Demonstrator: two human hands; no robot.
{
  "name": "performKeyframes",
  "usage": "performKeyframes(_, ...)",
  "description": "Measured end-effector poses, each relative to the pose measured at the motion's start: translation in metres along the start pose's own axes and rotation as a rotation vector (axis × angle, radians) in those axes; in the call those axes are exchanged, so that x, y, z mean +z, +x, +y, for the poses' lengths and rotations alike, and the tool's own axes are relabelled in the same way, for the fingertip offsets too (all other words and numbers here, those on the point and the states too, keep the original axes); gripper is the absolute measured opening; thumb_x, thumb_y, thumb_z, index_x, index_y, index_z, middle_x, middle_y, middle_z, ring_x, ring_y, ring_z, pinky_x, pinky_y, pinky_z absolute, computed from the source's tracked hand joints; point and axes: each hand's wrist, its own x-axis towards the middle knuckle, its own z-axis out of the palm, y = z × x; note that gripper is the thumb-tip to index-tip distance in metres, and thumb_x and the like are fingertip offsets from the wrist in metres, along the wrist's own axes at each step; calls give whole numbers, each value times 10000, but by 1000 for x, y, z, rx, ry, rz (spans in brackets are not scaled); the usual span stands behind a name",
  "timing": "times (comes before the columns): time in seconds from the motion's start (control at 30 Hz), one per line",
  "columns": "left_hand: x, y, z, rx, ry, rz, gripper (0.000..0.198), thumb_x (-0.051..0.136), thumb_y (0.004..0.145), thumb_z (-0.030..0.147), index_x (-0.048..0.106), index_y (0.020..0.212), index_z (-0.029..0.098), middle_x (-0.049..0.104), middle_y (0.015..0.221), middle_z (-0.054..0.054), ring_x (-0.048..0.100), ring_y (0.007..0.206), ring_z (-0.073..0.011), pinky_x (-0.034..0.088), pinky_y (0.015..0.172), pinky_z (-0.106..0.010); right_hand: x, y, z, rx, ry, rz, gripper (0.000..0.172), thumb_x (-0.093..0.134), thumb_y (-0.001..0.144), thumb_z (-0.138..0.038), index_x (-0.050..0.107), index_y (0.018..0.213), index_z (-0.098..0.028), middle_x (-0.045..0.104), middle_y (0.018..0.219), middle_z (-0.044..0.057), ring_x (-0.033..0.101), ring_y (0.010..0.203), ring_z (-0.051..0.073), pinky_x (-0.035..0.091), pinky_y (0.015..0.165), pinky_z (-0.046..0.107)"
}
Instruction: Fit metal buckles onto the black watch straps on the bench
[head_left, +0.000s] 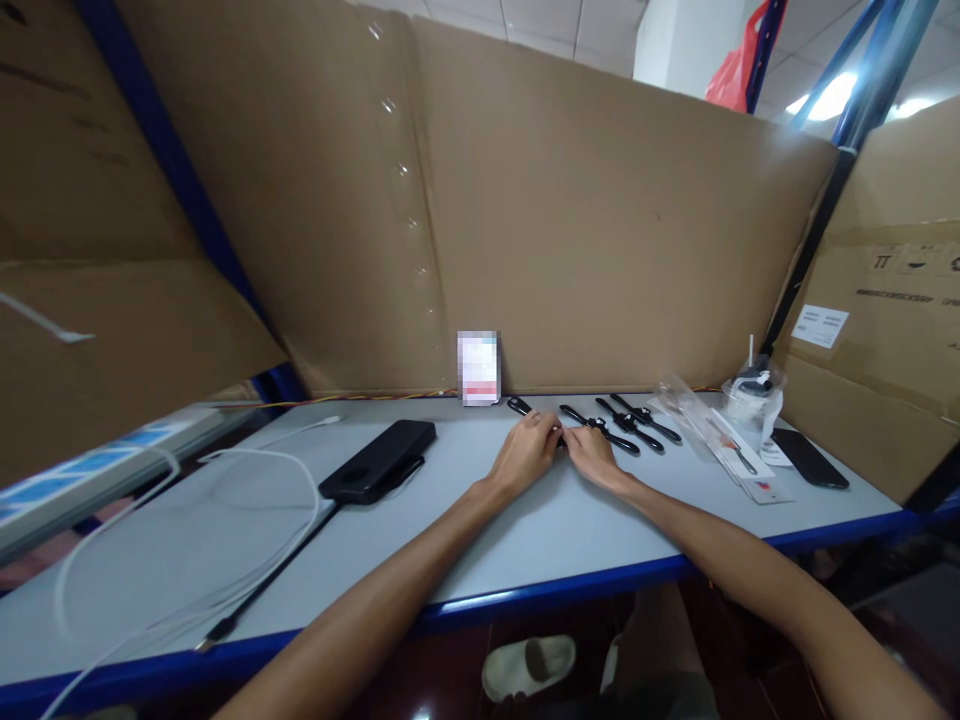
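Left hand: my left hand (529,452) is curling narrow over one black watch (519,406), fingers bent down onto its strap and holding it against the bench (465,540).
Right hand: my right hand (592,455) is meeting the left, fingertips pinching narrow on the same watch where it is coming out from under my left fingers.
Watch: it is lying near the back edge of the bench, about midway along. One strap end is sticking out past my left hand toward the back, and the middle is hiding under my fingers.
Other watches: three more (634,425) are lying in a row just to the right of my right hand, slanting side by side along the back edge. The nearest one is almost touching my fingertips.
Card: a small card (478,368) is leaning on the cardboard (600,230) at the back edge, just behind and left of my hands.
Power bank: a black power bank (379,460) is lying left of my hands, well apart from them, with a black cable (277,580) running from it toward the front left corner.
White cable: it (255,452) is looping over the left half of the bench.
Bags: clear bags (712,430) are lying toward the back right corner, beyond the watches.
Phone: a dark phone (810,458) is lying flat by the right edge.
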Motion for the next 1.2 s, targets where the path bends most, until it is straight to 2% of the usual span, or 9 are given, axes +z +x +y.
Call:
performKeyframes(0.1, 2, 0, -2, -15, 11, 4, 171, 451, 922, 117, 598, 972, 190, 656, 916, -86, 599, 917, -228, 485, 805, -339, 0, 0, 0, -3, 10, 7, 536, 308, 1082, -366, 786, 929, -178, 784, 947, 101, 706, 910, 225, 423, 725, 249)
performKeyframes(0.3, 6, 1, -10, -124, -85, 91, 195, 483, 928, 146, 587, 1089, 187, 683, 898, -63, 649, 857, -208, 486, 787, -320, 1, -2, 0, -15, 6, 17, 520, 329, 1079, -373, 785, 909, -190, 783, 927, 91, 708, 895, 212, 421, 737, 240)
performKeyframes(0.57, 4, 4, -9, -254, -183, 28, 31, 552, 927, 210, 581, 929, 200, 747, 833, -50, 690, 747, -196, 451, 711, -288, 3, -1, 0, -3, -17, 29, 510, 320, 1085, -375, 778, 964, -186, 786, 984, 102, 713, 945, 212, 422, 752, 241)
performKeyframes(0.87, 0, 5, -7, -281, -202, -62, 230, 480, 943, 289, 558, 743, 206, 665, 616, -28, 612, 622, -188, 385, 643, -284, 4, -2, 1, -17, -102, 34, 530, 287, 1087, -382, 765, 977, -184, 783, 1008, 113, 717, 949, 226, 426, 756, 265)
performKeyframes(1.03, 7, 6, -16, -342, -418, -156, 329, 478, 903, 407, 546, 661, 195, 649, 550, -25, 567, 523, -156, 382, 572, -266, 5, -4, 2, -9, -178, 47, 539, 261, 1087, -404, 749, 1035, -181, 773, 1037, 135, 719, 959, 243, 441, 760, 284)
performKeyframes(1.2, 20, 5, -19, -430, -678, -154, 402, 537, 831, 554, 519, 658, 192, 625, 526, -7, 516, 445, -114, 357, 477, -227, 1, -8, 1, -40, -227, 38, 497, 267, 1084, -395, 703, 1113, -159, 767, 1030, 144, 720, 971, 254, 457, 795, 301)
